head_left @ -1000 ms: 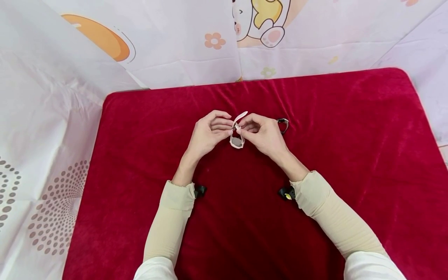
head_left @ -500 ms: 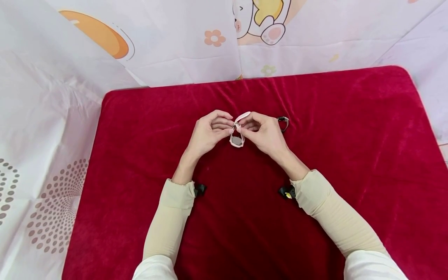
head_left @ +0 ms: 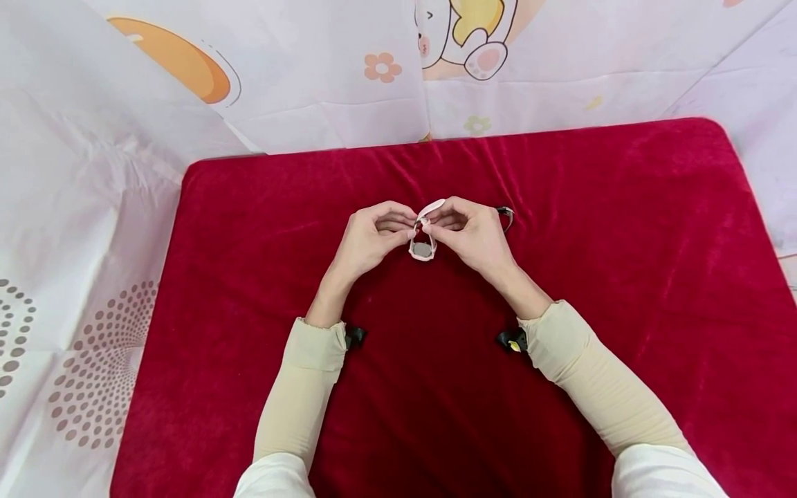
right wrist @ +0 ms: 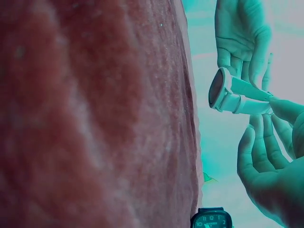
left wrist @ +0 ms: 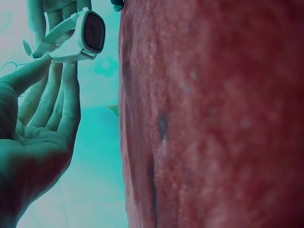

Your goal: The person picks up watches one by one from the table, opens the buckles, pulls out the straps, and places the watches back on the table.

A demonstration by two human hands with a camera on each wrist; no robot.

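- A pink watch (head_left: 423, 243) is held in the air just above the middle of the red cloth (head_left: 623, 277), between the two hands. It does not touch the cloth.
- Its square dark face (left wrist: 94, 31) looks toward the cloth, and the two parts of its strap (right wrist: 249, 95) come together at the fingertips.
- The left hand (head_left: 367, 241) pinches the strap between thumb and forefinger; the other fingers are curled loosely behind.
- The right hand (head_left: 473, 235) pinches the same strap from the other side, also with thumb and forefinger. The fingertips of both hands almost meet over the watch.
- In the left wrist view the thumb (left wrist: 26, 76) presses the strap end against the fingers.
- A second watch (head_left: 506, 216), black, lies on the cloth just behind the right hand, partly hidden by it. In the right wrist view its dial (right wrist: 211, 220) shows at the lower edge.
- Both arms wear beige sleeves (head_left: 305, 387), with a small black device (head_left: 512, 340) at each wrist.
- Around the red cloth is a pale sheet (head_left: 93, 207) with cartoon prints and dotted circles.
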